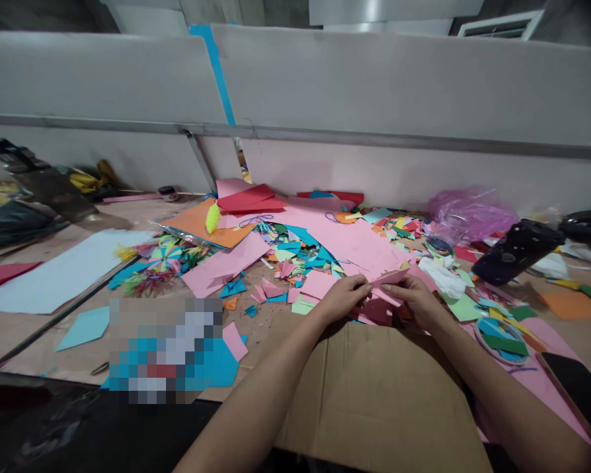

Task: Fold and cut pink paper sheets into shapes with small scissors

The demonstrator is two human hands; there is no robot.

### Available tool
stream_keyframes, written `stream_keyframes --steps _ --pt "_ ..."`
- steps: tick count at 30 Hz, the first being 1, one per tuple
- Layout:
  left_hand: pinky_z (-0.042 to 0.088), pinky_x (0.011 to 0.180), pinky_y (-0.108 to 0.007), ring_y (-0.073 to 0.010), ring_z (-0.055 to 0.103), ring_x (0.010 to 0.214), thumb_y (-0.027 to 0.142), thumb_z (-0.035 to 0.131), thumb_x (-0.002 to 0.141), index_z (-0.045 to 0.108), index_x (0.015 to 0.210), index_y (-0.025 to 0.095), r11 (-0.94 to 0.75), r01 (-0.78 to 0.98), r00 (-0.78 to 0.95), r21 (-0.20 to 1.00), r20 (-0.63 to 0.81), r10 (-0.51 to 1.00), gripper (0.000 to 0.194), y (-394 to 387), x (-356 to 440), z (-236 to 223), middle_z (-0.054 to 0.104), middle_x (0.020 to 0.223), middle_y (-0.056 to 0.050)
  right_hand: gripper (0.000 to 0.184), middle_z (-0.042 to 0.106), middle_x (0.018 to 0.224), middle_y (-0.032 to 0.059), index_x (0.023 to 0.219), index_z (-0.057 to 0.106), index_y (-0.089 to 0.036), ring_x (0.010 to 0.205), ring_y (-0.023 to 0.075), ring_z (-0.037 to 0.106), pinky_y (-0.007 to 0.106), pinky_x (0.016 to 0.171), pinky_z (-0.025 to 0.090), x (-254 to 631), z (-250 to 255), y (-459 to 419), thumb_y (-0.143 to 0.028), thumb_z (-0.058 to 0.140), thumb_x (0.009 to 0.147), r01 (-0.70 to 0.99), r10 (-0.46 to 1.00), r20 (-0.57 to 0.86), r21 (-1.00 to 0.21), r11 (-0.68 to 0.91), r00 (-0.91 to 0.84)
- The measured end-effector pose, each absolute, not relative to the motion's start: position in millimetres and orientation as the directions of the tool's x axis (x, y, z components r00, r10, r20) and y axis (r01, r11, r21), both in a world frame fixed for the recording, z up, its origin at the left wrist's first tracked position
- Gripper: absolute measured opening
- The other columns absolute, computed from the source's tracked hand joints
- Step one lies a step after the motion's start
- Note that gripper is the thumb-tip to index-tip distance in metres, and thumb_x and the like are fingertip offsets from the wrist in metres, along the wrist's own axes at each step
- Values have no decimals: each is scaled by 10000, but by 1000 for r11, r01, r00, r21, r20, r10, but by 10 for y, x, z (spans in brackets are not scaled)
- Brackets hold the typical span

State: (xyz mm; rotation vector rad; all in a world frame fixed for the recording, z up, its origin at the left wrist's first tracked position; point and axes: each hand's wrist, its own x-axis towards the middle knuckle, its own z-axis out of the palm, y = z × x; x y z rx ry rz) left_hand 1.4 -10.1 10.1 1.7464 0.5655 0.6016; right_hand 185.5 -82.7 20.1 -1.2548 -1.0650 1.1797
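My left hand point(345, 297) and my right hand point(414, 299) are closed on a piece of folded pink paper point(390, 278), one at each side of it. The paper is held just beyond the far edge of a brown cardboard sheet point(374, 387), which lies under my forearms. Right behind my hands spreads a large pink sheet point(354, 240). To the left of my left hand lie a small pink paper piece point(320, 285) and several folded scraps in pink and blue. The fingertips partly hide the held paper.
A dark tumbler point(519, 251) leans at the right, near a purple plastic bag point(467, 213). A round container of paper scraps point(501, 340) and a dark phone-like slab point(576, 394) lie beside my right forearm. White paper point(64, 272) lies left. A grey partition point(398, 85) closes the back.
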Motion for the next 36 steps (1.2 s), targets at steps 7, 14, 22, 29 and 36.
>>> stream_keyframes --steps 7,14,22,29,36 --pt "361 573 -240 -114 488 608 469 493 886 551 746 174 -217 82 746 973 84 661 332 -108 7 105 540 661 6 173 736 920 38 771 780 -247 893 230 656 343 778 501 1824 240 -822 -343 836 638 -63 987 -3 -998 7 162" --pt "390 546 -229 -107 507 566 633 502 843 582 813 158 83 -18 779 996 -38 626 482 -128 -5 133 559 657 -11 198 737 867 44 733 782 -237 820 227 644 326 699 486 1884 256 -785 -330 850 572 -8 976 21 -1000 23 216" --pt "422 558 -225 -102 530 575 646 579 787 582 802 153 206 -10 797 978 -117 593 493 -128 -6 120 575 667 -21 209 722 897 42 746 782 -245 857 228 637 349 781 496 1886 229 -797 -365 853 591 36 983 52 -998 47 174" --pt "394 525 -211 -88 497 540 622 557 813 560 804 159 151 20 794 988 -108 599 463 -135 -16 151 557 663 -8 201 710 894 35 767 787 -235 847 210 627 317 766 484 1899 233 -797 -315 838 590 17 986 22 -1000 19 165" --pt "390 530 -217 -93 484 535 569 495 859 548 796 168 13 49 773 999 -46 633 409 -108 10 93 543 659 2 237 709 944 40 807 759 -215 807 188 632 289 714 490 1895 244 -818 -320 843 612 -16 986 7 -1000 10 165"
